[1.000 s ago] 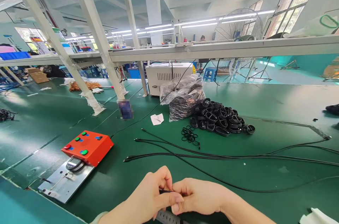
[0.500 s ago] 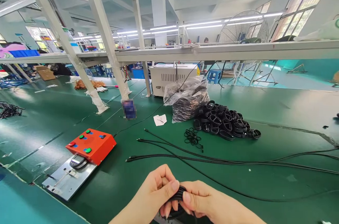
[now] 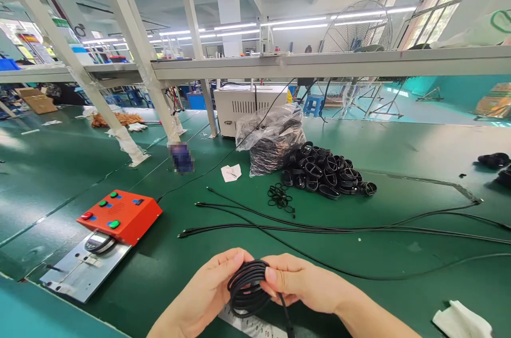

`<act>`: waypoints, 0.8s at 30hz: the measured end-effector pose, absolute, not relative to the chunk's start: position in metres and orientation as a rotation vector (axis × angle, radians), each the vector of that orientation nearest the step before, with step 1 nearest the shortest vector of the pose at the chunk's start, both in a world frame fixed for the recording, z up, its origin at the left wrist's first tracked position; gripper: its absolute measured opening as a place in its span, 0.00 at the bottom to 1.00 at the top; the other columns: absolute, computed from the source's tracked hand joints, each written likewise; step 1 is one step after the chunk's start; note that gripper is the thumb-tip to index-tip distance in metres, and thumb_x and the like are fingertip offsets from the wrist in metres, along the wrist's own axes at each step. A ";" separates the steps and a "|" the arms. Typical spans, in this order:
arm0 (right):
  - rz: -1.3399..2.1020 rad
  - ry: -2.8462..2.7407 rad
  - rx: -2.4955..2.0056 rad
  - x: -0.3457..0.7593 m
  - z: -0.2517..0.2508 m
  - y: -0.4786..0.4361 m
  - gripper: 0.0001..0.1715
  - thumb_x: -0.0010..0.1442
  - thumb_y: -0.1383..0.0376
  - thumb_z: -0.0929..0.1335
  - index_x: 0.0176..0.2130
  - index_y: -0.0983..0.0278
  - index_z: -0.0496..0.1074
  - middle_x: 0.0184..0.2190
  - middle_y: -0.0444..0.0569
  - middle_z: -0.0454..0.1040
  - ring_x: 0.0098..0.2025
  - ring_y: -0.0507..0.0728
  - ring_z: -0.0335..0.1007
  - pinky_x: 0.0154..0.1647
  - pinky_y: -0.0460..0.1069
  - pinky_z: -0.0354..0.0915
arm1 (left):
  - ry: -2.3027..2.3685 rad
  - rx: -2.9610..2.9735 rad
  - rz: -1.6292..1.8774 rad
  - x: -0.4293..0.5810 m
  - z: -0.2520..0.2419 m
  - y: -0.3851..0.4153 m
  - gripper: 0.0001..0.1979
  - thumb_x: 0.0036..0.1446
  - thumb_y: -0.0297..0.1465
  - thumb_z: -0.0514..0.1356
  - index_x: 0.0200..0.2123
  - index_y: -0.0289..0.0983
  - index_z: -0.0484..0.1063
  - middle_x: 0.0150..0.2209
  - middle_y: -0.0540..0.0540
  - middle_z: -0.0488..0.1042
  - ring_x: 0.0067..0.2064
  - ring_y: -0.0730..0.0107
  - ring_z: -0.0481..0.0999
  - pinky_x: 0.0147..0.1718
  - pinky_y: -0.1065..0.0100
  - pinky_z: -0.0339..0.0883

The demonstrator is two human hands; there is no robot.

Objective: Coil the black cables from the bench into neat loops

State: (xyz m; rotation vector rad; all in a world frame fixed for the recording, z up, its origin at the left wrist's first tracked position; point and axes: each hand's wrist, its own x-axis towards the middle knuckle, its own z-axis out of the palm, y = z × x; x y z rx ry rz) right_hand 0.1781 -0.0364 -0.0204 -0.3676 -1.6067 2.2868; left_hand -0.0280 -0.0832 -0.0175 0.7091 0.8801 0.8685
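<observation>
Factory floor, long green-matted workbench (image 3: 167,269) under white steel shelving (image 3: 319,64); strip lights overhead, a standing fan (image 3: 355,32) at upper right of frame, a white vented machine (image 3: 243,106) at centre.

Lower centre: a black cable coil (image 3: 245,287) is held between both hands, just above the mat. Left hand (image 3: 203,290) is closed around the coil's left side, fingers curled toward it. Right hand (image 3: 307,282) grasps the right side, thumb pressed against the turns. A cable tail (image 3: 286,308) drops past the right hand to the bottom of frame.

Judgement: the turns should lie best if kept flat and even, with steady thumb pressure so that none spring loose.

Mid-frame, beyond the hands: loose black cables (image 3: 319,229) across the mat, small black rings (image 3: 279,197), a pile of black coils (image 3: 323,173), and a clear plastic bag of black coils (image 3: 271,141).

Lower left: orange box with red and green buttons (image 3: 120,215) on a steel plate (image 3: 83,269).

Writing: a steel rule (image 3: 251,324) under the hands bears printed numerals, too small and oblique to read reliably. No brand is legible on the box or machine.
</observation>
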 end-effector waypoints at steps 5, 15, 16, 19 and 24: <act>2.311 -1.498 -0.350 0.178 -0.019 -0.033 0.29 0.58 0.44 0.67 0.27 0.65 0.61 0.20 0.36 0.50 0.22 0.46 0.40 0.22 0.46 0.37 | 0.693 0.498 0.855 -0.024 -0.032 -0.084 0.11 0.62 0.28 0.57 0.40 0.33 0.79 0.33 0.41 0.81 0.36 0.67 0.78 0.42 0.62 0.69; 2.341 -1.527 -0.489 0.179 -0.022 -0.030 0.30 0.54 0.42 0.69 0.26 0.65 0.62 0.19 0.37 0.55 0.21 0.46 0.46 0.21 0.45 0.39 | 0.663 0.455 0.767 -0.029 -0.039 -0.095 0.07 0.63 0.26 0.55 0.40 0.40 0.72 0.38 0.44 0.80 0.33 0.67 0.79 0.38 0.54 0.73; 2.332 -1.543 -0.522 0.179 -0.022 -0.030 0.30 0.54 0.42 0.69 0.26 0.65 0.63 0.19 0.37 0.56 0.21 0.46 0.47 0.21 0.45 0.40 | 0.687 0.488 0.756 -0.029 -0.037 -0.094 0.05 0.62 0.26 0.56 0.39 0.40 0.71 0.37 0.45 0.79 0.32 0.68 0.78 0.37 0.56 0.73; 2.301 -1.646 -0.613 0.180 -0.022 -0.030 0.30 0.54 0.42 0.69 0.26 0.66 0.64 0.20 0.39 0.58 0.22 0.46 0.51 0.22 0.45 0.43 | 0.758 0.639 0.765 -0.026 -0.027 -0.088 0.02 0.58 0.27 0.57 0.33 0.39 0.68 0.38 0.48 0.76 0.33 0.68 0.76 0.33 0.63 0.71; 2.263 -1.768 -0.635 0.180 -0.024 -0.028 0.30 0.54 0.42 0.69 0.26 0.65 0.64 0.22 0.40 0.60 0.24 0.47 0.53 0.24 0.45 0.47 | 1.011 0.947 0.834 -0.016 -0.020 -0.088 0.07 0.55 0.35 0.58 0.29 0.41 0.63 0.36 0.50 0.74 0.32 0.68 0.71 0.31 0.67 0.65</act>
